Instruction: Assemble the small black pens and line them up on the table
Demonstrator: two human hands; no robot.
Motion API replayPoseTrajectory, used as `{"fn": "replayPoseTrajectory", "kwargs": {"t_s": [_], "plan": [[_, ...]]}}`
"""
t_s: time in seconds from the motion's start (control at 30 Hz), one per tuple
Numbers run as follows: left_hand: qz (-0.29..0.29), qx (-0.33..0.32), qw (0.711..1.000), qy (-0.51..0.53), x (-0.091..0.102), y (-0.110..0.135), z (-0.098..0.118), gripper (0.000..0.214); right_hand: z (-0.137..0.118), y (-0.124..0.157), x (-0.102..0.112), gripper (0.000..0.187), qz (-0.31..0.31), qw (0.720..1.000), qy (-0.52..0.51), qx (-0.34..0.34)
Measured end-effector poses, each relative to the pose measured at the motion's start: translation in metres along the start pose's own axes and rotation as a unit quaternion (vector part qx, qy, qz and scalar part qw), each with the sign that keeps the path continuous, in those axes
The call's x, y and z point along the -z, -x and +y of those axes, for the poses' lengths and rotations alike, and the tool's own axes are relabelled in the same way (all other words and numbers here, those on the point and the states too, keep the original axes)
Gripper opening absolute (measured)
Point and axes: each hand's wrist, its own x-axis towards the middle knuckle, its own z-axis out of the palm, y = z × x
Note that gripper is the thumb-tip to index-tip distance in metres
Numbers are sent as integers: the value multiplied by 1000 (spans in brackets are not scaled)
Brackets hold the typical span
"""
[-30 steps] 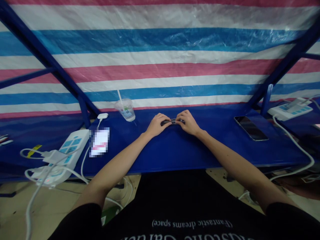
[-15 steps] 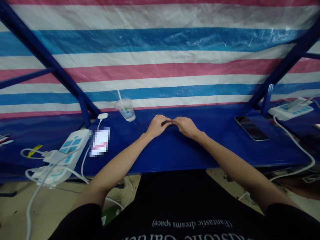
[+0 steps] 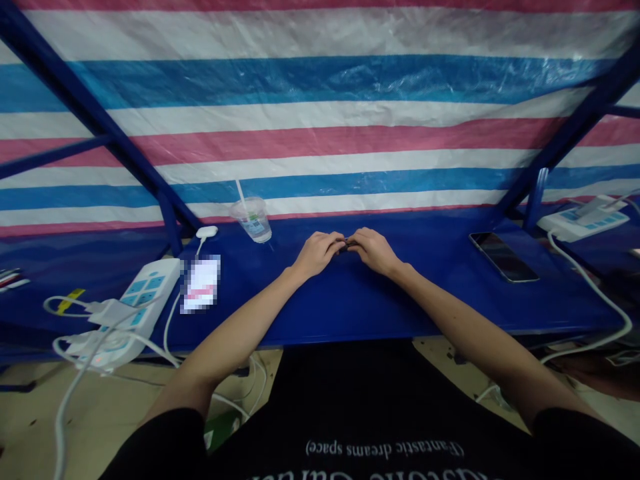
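My left hand (image 3: 320, 253) and my right hand (image 3: 373, 250) meet above the middle of the blue table (image 3: 345, 307). Between their fingertips is a small dark object (image 3: 346, 245), mostly covered by the fingers, so its kind cannot be made out. The fingers of both hands are closed on it, one hand at each end. To the left of my left hand stands a clear plastic cup (image 3: 256, 223) with a white straw.
White power strips (image 3: 145, 300) lie at the left and right (image 3: 583, 220), with cables trailing off the table edge. A dark phone (image 3: 503, 257) rests on the right. A blurred-out bright item (image 3: 201, 283) lies left. Blue frame bars (image 3: 115, 143) and a striped sheet (image 3: 330, 147) rise behind.
The fingers of both hands have shifted slightly on the small dark object, and less of it shows by the left hand. The things on the table have stayed put.
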Motion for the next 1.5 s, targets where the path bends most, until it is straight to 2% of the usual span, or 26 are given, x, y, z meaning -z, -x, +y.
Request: {"fn": "replayPoseTrajectory", "kwargs": {"t_s": [0.1,0.23,0.43,0.57,0.67,0.77,0.97,1.1,1.3,1.5], "plan": [[23,1,999,-34,-2,1,-3,27,5,1,-1,12,18,1000,-11,-16],[25,-4,999,-45,-2,2,-7,16,7,2,0,11,33,999,-17,-23],[1,6,999,-43,-2,0,-9,28,5,2,1,12,31,999,-22,-19],[16,14,999,-35,-2,1,-9,30,5,2,2,13,27,999,-21,-22],[15,-1,999,-30,-1,1,-8,23,4,2,2,14,21,999,-23,-24],[10,-10,1000,-22,1,0,-7,27,3,2,2,14,16,999,-25,-24],[14,6,1000,-10,0,0,-6,24,3,2,2,17,20,999,-21,-24],[0,-9,1000,-12,1,0,-5,25,3,3,2,16,14,1000,-24,-12],[17,13,1000,-12,0,0,-6,24,3,3,1,15,17,1000,-20,-17],[8,-2,1000,-14,0,0,-7,25,3,3,0,15,12,1000,-22,-10]]}}
